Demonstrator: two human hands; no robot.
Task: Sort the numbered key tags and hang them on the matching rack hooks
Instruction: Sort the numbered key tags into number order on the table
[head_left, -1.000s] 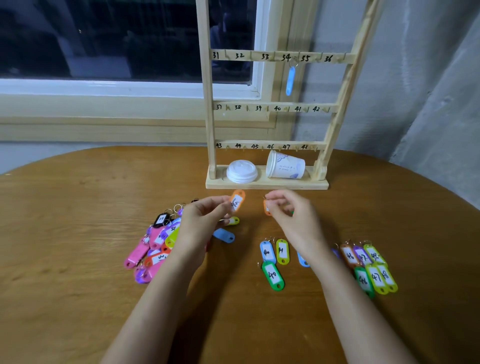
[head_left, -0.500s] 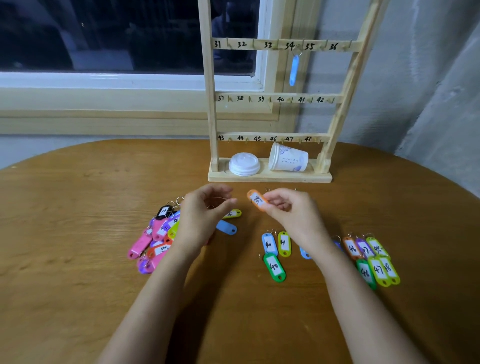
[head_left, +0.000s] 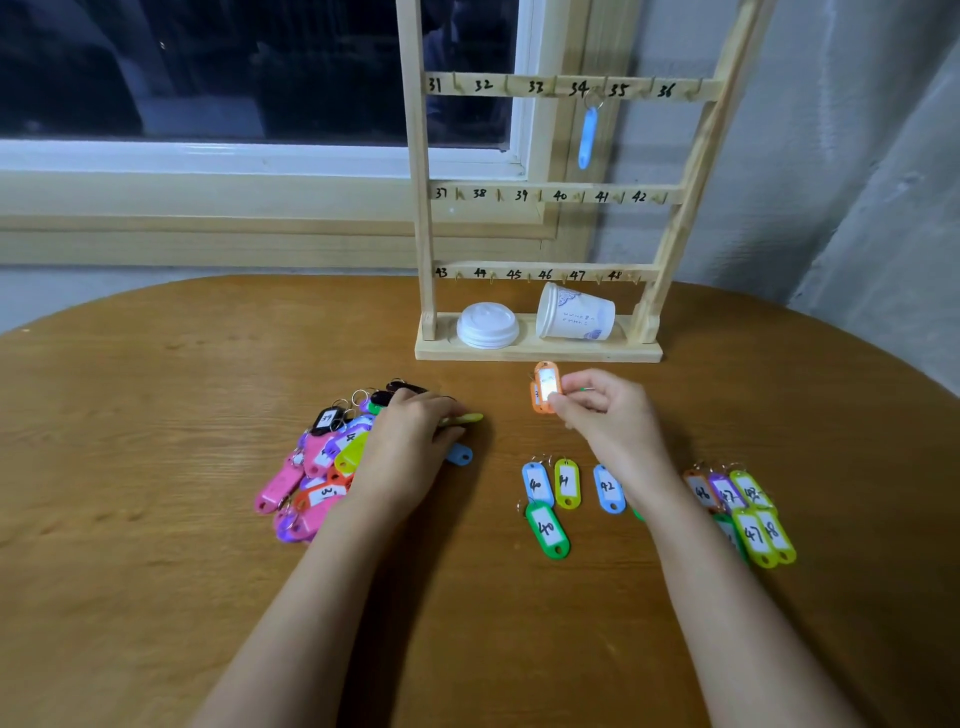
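The right hand (head_left: 608, 410) is pinching an orange tag (head_left: 546, 387) between thumb and fingertips, holding it upright just in front of the base of the wooden rack (head_left: 423, 234) (its label is catching the light, so the number is not readable). The left hand (head_left: 410, 431) is lying over the mixed heap of tags (head_left: 322, 467) on the bench (head_left: 156, 415), its fingers bending down onto a yellow-green tag (head_left: 464, 419); I cannot tell whether it is gripping that tag or only pressing on it. A blue tag (head_left: 588, 137) is hanging from the hook marked 34. Between the arms a short row of tags marked 40, 41 and 42 (head_left: 567, 483) is lying face up, and another cluster (head_left: 753, 519) is sitting beside the right forearm.
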